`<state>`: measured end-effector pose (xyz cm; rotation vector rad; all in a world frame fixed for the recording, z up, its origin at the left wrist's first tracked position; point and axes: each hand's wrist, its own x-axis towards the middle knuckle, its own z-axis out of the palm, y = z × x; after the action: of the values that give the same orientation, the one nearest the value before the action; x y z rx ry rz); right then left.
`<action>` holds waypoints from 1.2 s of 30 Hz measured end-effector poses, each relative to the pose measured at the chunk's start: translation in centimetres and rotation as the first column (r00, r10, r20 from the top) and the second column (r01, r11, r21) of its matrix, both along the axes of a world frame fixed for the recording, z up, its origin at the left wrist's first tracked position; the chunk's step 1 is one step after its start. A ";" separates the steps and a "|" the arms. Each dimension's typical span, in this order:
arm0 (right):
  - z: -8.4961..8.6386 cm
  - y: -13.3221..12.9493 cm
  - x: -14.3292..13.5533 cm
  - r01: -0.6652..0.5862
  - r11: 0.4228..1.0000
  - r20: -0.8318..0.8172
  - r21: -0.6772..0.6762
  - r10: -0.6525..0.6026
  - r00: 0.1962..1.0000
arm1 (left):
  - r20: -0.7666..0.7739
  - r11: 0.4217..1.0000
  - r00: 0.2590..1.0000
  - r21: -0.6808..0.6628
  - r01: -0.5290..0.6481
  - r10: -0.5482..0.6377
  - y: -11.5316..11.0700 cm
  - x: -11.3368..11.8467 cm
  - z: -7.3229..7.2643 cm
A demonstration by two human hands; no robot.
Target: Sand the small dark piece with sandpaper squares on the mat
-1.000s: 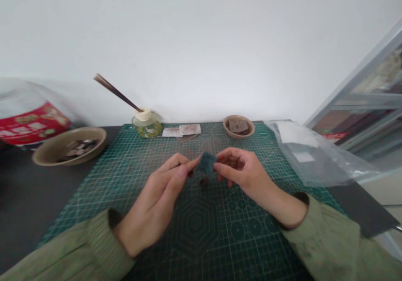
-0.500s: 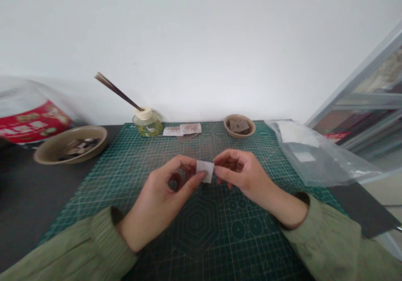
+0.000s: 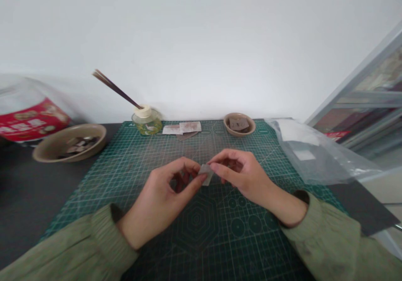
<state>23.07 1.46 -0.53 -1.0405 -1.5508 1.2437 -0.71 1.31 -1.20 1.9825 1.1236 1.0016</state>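
Between my two hands, above the green cutting mat (image 3: pixel 251 256), is a small white paper-like piece (image 3: pixel 207 179). My left hand (image 3: pixel 160 195) pinches its left side between thumb and fingers. The thumb and index finger of my right hand (image 3: pixel 248 174) close on its upper right edge. The piece is tilted, and part of it is covered by my fingertips. Whether anything is inside it, I cannot tell.
Flat white packets (image 3: pixel 190 126) lie at the mat's back edge, beside a reed diffuser (image 3: pixel 147 124). A small bowl (image 3: pixel 239 134) holds brownish blocks. On the right lies a clear plastic bag (image 3: pixel 326 168). A larger bowl (image 3: pixel 47 154) with dark pieces stands left, before a red-labelled bag (image 3: pixel 34 119).
The white piece has turned and tilted, so a narrower face shows. My right fingers have moved slightly left, onto its upper edge.
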 end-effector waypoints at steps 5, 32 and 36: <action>0.3 0.0 -0.1 0.031 1.000 0.003 -0.002 -0.031 1.000 | 0.008 1.000 1.000 -0.002 -0.008 0.008 0.2 0.1 0.0; 0.6 -0.1 0.3 0.112 0.994 0.028 0.021 -0.112 0.993 | 0.034 0.998 0.997 -0.028 -0.064 0.065 0.1 0.3 0.4; 1.1 -0.1 0.3 0.092 0.995 -0.022 -0.038 -0.093 0.995 | 0.063 0.998 0.996 -0.031 -0.060 0.062 0.1 0.3 0.5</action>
<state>23.32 1.36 0.53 -1.1049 -1.4503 1.2203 -0.37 1.36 -0.66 1.8897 1.1632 1.0673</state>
